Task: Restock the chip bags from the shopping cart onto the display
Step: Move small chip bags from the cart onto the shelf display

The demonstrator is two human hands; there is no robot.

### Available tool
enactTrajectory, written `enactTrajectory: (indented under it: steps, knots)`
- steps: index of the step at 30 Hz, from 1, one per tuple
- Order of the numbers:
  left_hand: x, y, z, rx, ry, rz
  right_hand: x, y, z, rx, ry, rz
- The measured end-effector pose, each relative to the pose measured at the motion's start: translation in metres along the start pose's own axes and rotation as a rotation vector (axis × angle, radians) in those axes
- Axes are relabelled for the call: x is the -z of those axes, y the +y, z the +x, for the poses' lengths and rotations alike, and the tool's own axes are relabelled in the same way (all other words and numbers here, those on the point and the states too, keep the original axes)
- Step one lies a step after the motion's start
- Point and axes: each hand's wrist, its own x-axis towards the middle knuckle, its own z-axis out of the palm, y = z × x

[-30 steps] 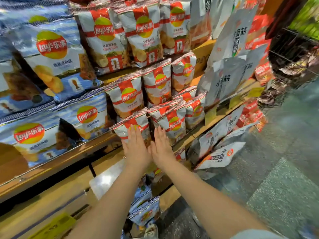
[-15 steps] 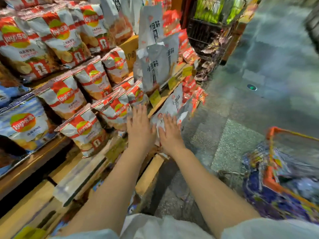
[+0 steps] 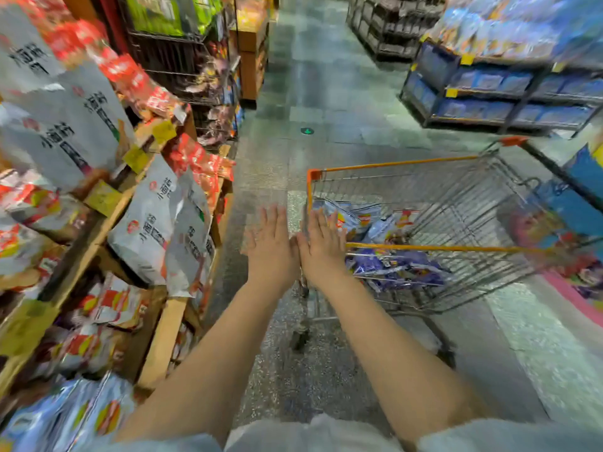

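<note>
Orange trim runs along the rim of the wire shopping cart [image 3: 391, 164], which stands on the speckled floor [image 3: 326, 76] of the aisle to the right of the wooden display [image 3: 163, 337]. The whole picture is smeared by motion, so print on most packets cannot be read. The cart's far right corner and handle run out toward the frame edge, and the shelving [image 3: 489, 102] behind it shows only as blue blur. On the display, the upper tiers are cut off at the left and top; grey-white bags [image 3: 153, 223] lean on its near corner, and red-and-yellow packets [image 3: 107, 301] below them are too blurred to name.

Both arms reach forward from the bottom of the frame. The left hand [image 3: 270, 246] and the right hand [image 3: 321, 246] are held flat, backs up, fingers straight and slightly spread, their inner edges touching or nearly so. Neither holds anything.

The chip bags [image 3: 385, 243] lie in a heap in the near end of the cart's basket, blue and white, seen partly through the wire. The right hand overlaps the cart's near left corner in the picture and hides part of the heap; whether it touches the rim cannot be told. The bags sit just right of and beyond that hand, while the left hand hovers over bare floor between cart and display.
</note>
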Motion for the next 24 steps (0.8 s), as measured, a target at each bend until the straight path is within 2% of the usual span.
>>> enactTrajectory:
  steps: [7,13,18,24]
  knots:
    - [-0.053,0.112,-0.026,-0.17,-0.107,-0.068,0.062,0.111,-0.057,-0.197,0.048,-0.014]
    - [-0.086,0.169,-0.02,-0.256,-0.155,-0.018,0.082,0.169,-0.066,-0.264,0.15,0.021]
    - [-0.116,0.196,0.02,-0.296,-0.218,0.025,0.081,0.211,-0.043,-0.326,0.136,0.08]
    - [-0.16,0.246,0.087,-0.386,-0.25,-0.036,0.108,0.267,0.012,-0.416,0.146,0.057]
